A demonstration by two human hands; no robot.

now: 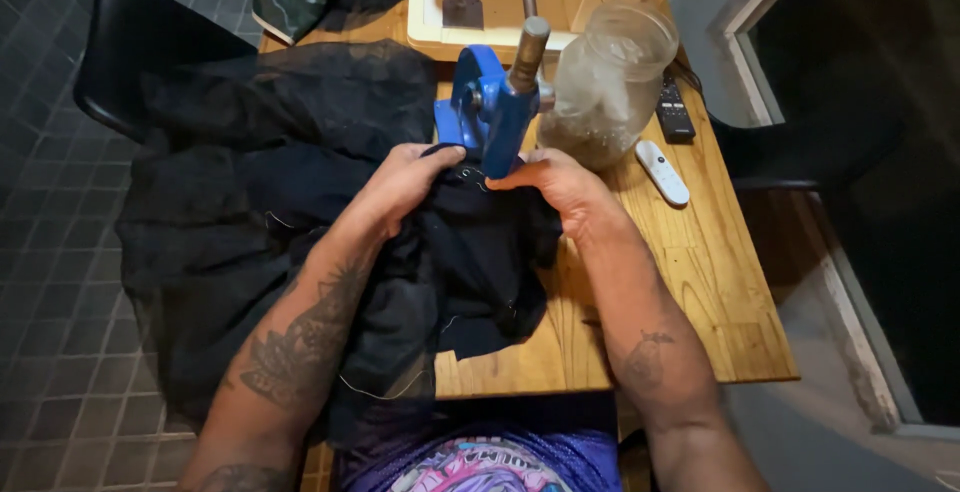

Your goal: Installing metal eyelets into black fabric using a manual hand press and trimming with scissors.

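Nearest, at the bottom of the frame, your two forearms rise from the lower corners and angle inward toward the centre, the left one slanting up and to the right, the right one up and to the left. Between them the dark fabric [470,262] lies bunched on the wooden tabletop [700,282], spilling off the tabletop's left edge and down toward your lap; its bulk spreads from the centre out to the left of the frame, and the edge you are working points up toward the top of the picture.

Your left hand [405,184] sits palm down at the centre, its fingers curled closed over a fold of the fabric. Your right hand [560,184] mirrors it just to the right, thumb and fingers pinched shut on the same edge, thumb pointing left.

Both hands hold that edge at the base of the blue hand press [490,112], which stands upright just above them, its metal handle [528,47] reaching toward the top. Right of it stands a clear glass jar [610,82], with a white remote [662,172] and a black remote [674,112] beside it. Farthest, at the top centre, sits a cream sewing machine [500,7].
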